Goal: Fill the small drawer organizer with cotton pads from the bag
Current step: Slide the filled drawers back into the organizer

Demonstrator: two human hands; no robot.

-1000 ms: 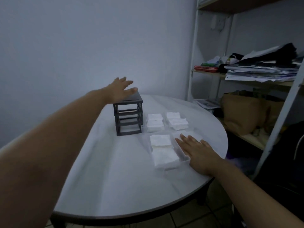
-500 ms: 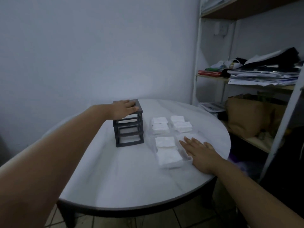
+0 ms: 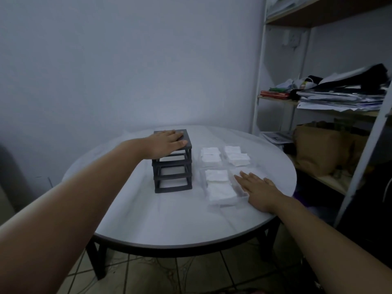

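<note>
A dark grey drawer frame (image 3: pixel 172 172) stands on the round white table (image 3: pixel 161 219), its slots empty. My left hand (image 3: pixel 166 143) lies flat on its top, fingers spread. To the right sit clear plastic drawers with white cotton pads: a near one (image 3: pixel 220 188) and two farther ones (image 3: pixel 211 157) (image 3: pixel 237 155). My right hand (image 3: pixel 257 188) rests flat on the table against the near drawer's right side, holding nothing. I see no bag.
A metal shelf unit (image 3: pixel 259 81) stands to the right with stacked papers (image 3: pixel 339 96) and a brown paper bag (image 3: pixel 316 149). The wall runs behind the table. Tiled floor shows below the table's front edge.
My left hand has come down from above the frame and settled flat on its top. The camera has pulled back and tilted. My right hand stays beside the near drawer.
</note>
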